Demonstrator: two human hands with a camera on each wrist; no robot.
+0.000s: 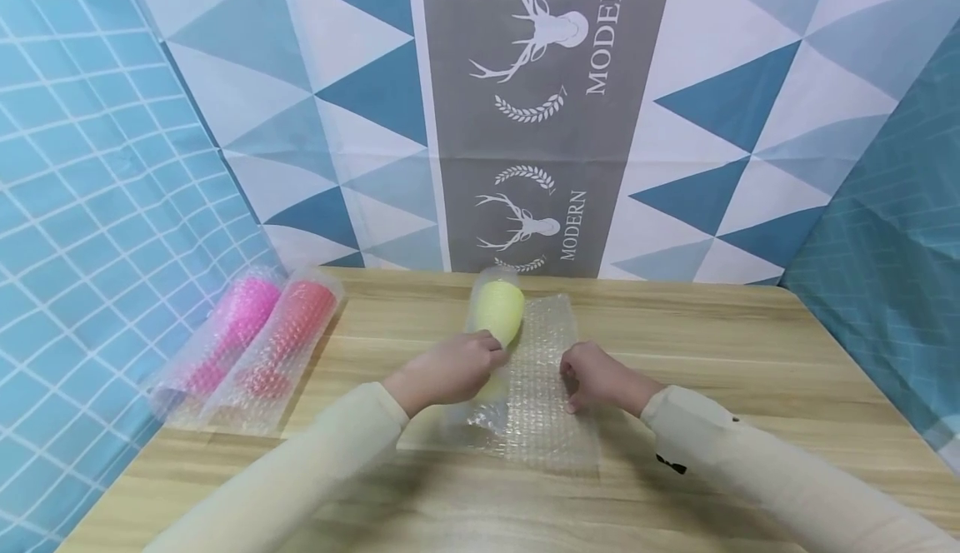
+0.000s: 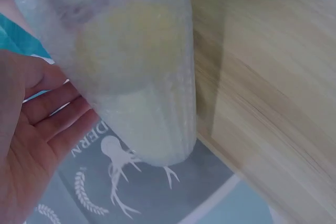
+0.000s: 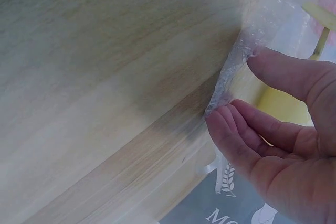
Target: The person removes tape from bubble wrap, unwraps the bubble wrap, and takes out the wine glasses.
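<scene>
Left hand (image 1: 453, 367) curls round yellow goblet (image 1: 498, 320) | right hand (image 1: 598, 376) pinches bubble wrap (image 1: 542, 424) | likely light, fragile; grip padded bowl (image 1: 501, 301)

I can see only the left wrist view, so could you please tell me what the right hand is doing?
Observer: The right hand is holding an edge of the bubble wrap with its thumb and fingers.

Operator: Thank you; is anything else on the table besides this yellow item?

Observer: Yes, a pink item and a red item, each wrapped, lie side by side at the left of the table.

Operator: And could you say where the loose part of the wrap lies?

Observer: In the head view, it extends to the right of the yellow item.
</scene>
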